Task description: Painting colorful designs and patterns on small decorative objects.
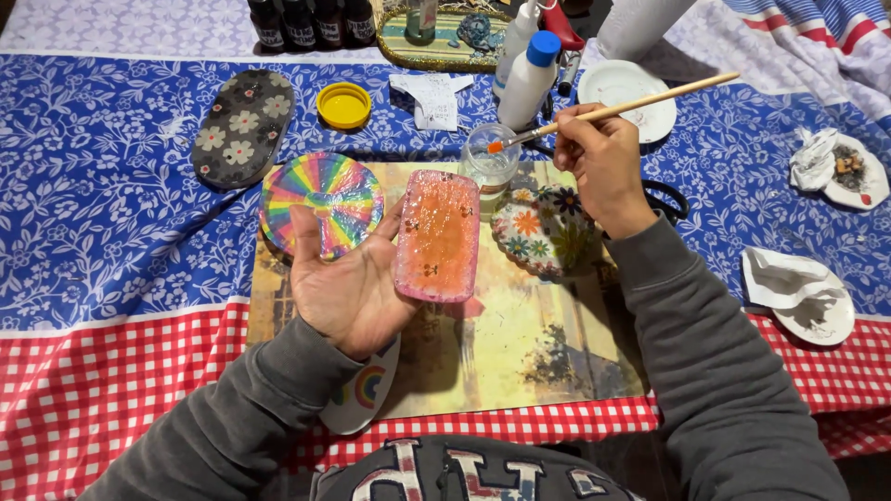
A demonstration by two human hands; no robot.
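Left hand [348,283] holds orange slab [437,236]; right hand [601,162] dips paintbrush [631,105].

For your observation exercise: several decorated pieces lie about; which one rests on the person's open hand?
The pink-orange rounded rectangle, resting on the left hand; the rainbow disc and both flowered pieces lie on the table.

Bottles and labels along the far edge of my bench

Four small dark bottles [314,22] stand in a row at the far edge, left of centre, each with a pale label band [270,37] low on its side. Right of them, past a clear bottle [421,19] standing on an oval tray [399,48], two white squeeze bottles lean together: the nearer white bottle with a blue cap [531,76], and the white bottle behind it [516,42]. A folded white printed leaflet [432,99] lies just beside them.
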